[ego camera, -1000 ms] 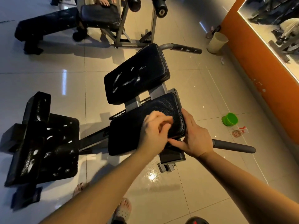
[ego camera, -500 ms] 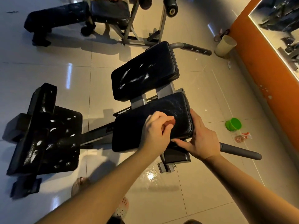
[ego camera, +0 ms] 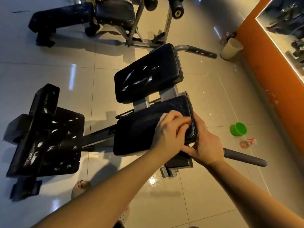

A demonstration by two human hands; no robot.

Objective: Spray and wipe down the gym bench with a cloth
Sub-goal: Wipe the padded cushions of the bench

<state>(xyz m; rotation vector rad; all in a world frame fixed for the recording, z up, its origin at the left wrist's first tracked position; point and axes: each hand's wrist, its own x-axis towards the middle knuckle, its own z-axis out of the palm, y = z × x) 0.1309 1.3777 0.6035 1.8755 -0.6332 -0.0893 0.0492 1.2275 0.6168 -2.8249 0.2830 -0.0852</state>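
The gym bench has two black pads and a black foot plate point(ego camera: 49, 139). White spray streaks lie on the far pad point(ego camera: 148, 74) and the foot plate. My left hand point(ego camera: 169, 134) rests on the right end of the near pad point(ego camera: 136, 134), fingers curled round a pale cloth point(ego camera: 162, 117) that is almost wholly hidden and blurred. My right hand point(ego camera: 205, 145) grips that pad's right end, thumb tucked under it and fingers up along its side.
Grey handles stick out at the bench's right point(ego camera: 245, 159) and far right point(ego camera: 197, 51). A green cup point(ego camera: 239, 129) and a small packet point(ego camera: 247, 143) lie on the tiled floor. A pale bin point(ego camera: 231, 48) stands by the orange wall point(ego camera: 271, 79). Another bench point(ego camera: 113, 12) stands beyond.
My left hand has slid a little to the right along the near pad, closer to my right hand. My right hand keeps its hold on the pad's end.
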